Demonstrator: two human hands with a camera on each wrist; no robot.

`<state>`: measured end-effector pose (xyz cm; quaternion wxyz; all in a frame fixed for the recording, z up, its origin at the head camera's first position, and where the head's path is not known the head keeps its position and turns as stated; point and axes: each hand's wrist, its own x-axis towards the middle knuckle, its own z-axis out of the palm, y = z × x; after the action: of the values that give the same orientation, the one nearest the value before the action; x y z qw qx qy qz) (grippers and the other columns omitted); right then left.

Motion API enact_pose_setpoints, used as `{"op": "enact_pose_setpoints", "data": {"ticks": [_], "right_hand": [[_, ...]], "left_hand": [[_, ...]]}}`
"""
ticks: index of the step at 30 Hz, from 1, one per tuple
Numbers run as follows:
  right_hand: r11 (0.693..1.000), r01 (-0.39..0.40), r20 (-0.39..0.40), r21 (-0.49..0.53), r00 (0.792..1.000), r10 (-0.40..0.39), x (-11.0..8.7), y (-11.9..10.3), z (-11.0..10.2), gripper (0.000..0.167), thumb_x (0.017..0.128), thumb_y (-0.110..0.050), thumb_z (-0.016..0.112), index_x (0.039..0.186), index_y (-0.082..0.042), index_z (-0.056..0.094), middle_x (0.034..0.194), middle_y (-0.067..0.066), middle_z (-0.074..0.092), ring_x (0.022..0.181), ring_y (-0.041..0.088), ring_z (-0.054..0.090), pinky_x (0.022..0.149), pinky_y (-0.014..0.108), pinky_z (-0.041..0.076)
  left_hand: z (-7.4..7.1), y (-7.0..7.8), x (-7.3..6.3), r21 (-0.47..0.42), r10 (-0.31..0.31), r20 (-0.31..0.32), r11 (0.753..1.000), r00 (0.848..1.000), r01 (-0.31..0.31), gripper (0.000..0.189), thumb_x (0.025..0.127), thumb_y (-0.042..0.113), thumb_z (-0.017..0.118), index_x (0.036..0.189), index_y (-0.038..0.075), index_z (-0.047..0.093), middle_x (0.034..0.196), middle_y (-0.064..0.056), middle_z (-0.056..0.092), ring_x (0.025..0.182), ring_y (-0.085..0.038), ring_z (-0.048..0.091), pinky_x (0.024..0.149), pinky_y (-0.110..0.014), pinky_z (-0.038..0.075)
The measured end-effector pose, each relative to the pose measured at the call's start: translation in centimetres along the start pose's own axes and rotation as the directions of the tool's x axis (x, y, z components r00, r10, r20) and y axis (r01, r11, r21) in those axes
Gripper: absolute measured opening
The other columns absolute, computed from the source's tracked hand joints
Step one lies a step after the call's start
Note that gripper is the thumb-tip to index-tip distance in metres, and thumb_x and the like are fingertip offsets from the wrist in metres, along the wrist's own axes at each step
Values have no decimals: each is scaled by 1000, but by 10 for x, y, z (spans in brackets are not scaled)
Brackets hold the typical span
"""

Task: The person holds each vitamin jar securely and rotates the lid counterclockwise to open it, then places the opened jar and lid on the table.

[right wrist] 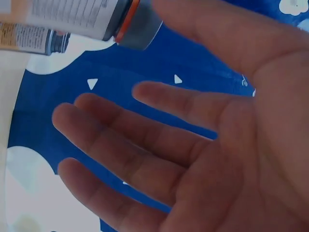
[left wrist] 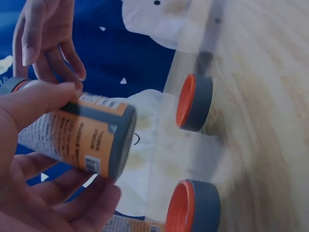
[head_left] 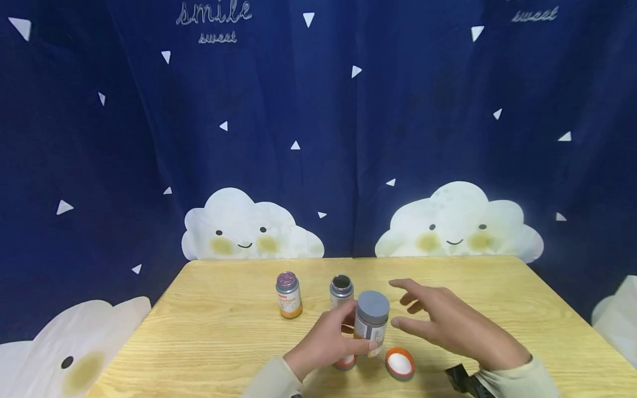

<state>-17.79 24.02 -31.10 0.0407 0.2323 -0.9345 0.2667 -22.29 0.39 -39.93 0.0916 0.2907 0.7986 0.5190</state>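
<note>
My left hand point(head_left: 328, 341) grips a capped supplement bottle point(head_left: 372, 326) round its sides, thumb in front, raised over the table. The bottle has a grey screw cap point(right wrist: 141, 26) with an orange band beneath it, and an orange-and-white printed label point(left wrist: 84, 135). To its right, my right hand point(head_left: 432, 310) hovers with fingers spread, thumb and fingertips just short of the cap and nothing held. Behind the left hand stands an uncapped bottle point(head_left: 341, 287) with dark contents, partly hidden. Another uncapped bottle point(head_left: 288, 296), filled with something purplish, stands farther left.
Two loose grey caps with orange inner rims lie upturned on the wooden table point(head_left: 214, 326): one cap point(head_left: 400, 364) below the right hand, the other cap point(head_left: 345, 362) partly covered by the left hand. A dark blue curtain point(head_left: 318, 110) printed with clouds hangs behind the table.
</note>
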Motion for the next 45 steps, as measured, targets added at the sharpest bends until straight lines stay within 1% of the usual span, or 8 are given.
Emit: {"op": "enact_pose_setpoints", "data": {"ticks": [7,15,20,24,29,35,41,45], "right_hand": [[1000,-5,49,1,999,5,-2,-10,2,60,86,-62,60,129,-20,57,108,-5,66,94,12,64,74,35,52],[998,55,172,21,983,-58,0,-19,13,56,85,-61,61,123,-20,60,104,-12,64,89,5,60,71,29,52],[995,5,291,95,956,-32,-3,-20,27,50,83,-56,66,116,-19,64,95,-16,63,80,2,57,68,27,51],[992,-70,337,101,941,32,-6,-21,39,49,81,-53,70,113,-16,66,84,-16,60,71,3,54,62,27,49],[992,-54,347,116,938,10,-8,-23,47,37,82,-50,71,102,-20,67,69,-15,54,59,4,49,52,23,42],[997,-58,368,60,929,32,-9,-25,53,26,77,-37,78,92,-20,66,70,-16,55,58,4,49,53,23,43],[997,-21,326,76,945,-5,-12,-28,54,23,84,-42,70,85,-20,64,65,-16,52,55,2,49,49,22,42],[997,31,286,71,957,-50,-14,-31,54,26,88,-45,64,79,-21,62,61,-17,49,53,0,47,46,21,39]], "left_hand": [[-7,0,-25,-5,49,172,999,984,-49,46,82,30,78,123,25,58,104,15,63,93,-3,60,78,-22,52],[-21,1,-38,90,18,363,994,931,-55,42,83,28,77,121,22,60,105,18,63,89,2,59,76,-19,51],[-22,6,-38,357,48,418,910,907,-212,33,82,26,77,111,21,63,91,22,61,78,7,56,70,-13,47],[-19,9,-40,537,26,408,802,913,-263,29,79,25,78,103,24,62,82,23,56,67,5,49,64,-11,42],[-15,8,-41,611,-32,398,755,917,-239,28,80,24,76,102,25,61,77,21,52,62,2,47,61,-12,41],[-6,9,-41,636,-138,374,758,917,-145,30,83,35,75,108,26,61,80,19,54,64,1,48,64,-16,44],[10,5,-49,670,-105,271,734,957,-109,30,81,42,72,101,24,60,75,16,55,59,1,48,54,-19,42],[15,-2,-50,603,-71,268,790,961,-109,22,84,37,71,94,20,61,72,16,56,60,4,51,53,-16,41]]}}
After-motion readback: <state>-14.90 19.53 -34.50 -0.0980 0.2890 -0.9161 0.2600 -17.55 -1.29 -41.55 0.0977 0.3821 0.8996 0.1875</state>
